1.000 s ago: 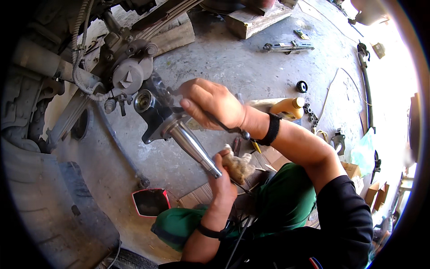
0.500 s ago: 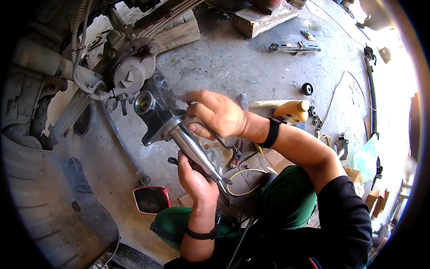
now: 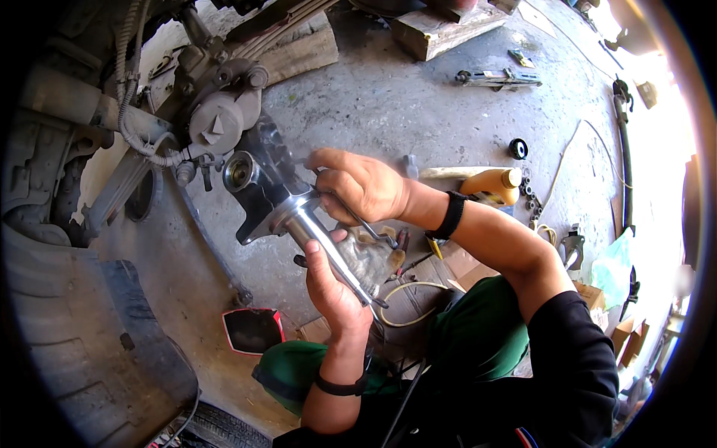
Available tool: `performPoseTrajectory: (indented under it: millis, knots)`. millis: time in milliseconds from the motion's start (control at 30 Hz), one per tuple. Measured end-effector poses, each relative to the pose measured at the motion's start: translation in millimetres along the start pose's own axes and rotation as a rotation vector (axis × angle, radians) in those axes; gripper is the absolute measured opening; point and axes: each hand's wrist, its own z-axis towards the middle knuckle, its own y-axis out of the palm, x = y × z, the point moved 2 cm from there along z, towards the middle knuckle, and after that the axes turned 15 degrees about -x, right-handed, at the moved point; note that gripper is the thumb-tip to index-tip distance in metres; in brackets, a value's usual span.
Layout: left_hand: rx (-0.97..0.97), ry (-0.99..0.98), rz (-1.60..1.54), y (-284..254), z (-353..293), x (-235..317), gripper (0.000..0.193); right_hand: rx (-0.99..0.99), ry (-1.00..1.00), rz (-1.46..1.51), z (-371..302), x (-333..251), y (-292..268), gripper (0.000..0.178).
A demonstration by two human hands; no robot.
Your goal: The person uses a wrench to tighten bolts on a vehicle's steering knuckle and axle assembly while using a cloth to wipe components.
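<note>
A steering knuckle (image 3: 272, 198) with a round open bore and a shiny tapered spindle (image 3: 323, 248) lies slanted before me, beside the vehicle's axle. My left hand (image 3: 336, 295) is closed round the spindle from below, its thumb lying along the near side. My right hand (image 3: 364, 187) is closed on a thin bent metal rod (image 3: 366, 226) close to the spindle's flanged base. The rod's kind and its far end are hidden by the fingers and the knuckle. Under the rod's near end is a dirty grey work glove (image 3: 368, 260).
Axle parts with a brake chamber (image 3: 216, 123) and a ribbed hose (image 3: 123, 82) crowd the left. A wooden block (image 3: 441, 28) and a scissor jack (image 3: 499, 78) stand farther off. To the right are an orange bottle (image 3: 489, 185), a black ring (image 3: 518, 148) and a light-green plastic bag (image 3: 614, 265).
My left hand has slid up the spindle toward its base, with the thumb now across it. My right hand has curled more tightly, and the rod's near end has shifted slightly.
</note>
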Motion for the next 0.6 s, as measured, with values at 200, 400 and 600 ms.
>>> performPoseTrajectory:
  millis: [200, 400, 600]
  knots:
    - [-0.006, -0.035, 0.025, -5.4, 2.9, -1.8, 0.047, -0.019, 0.021, 0.001, -2.4, -2.2, -0.3, 0.032]
    - [0.024, -0.010, 0.049, -2.2, 2.8, -1.1, 0.047, -0.065, 0.008, 0.006, -6.6, -3.7, 1.4, 0.031]
    - [0.012, -0.020, 0.030, -0.6, 1.7, 0.3, 0.048, -0.062, -0.016, -0.053, -4.5, -3.5, 0.7, 0.029]
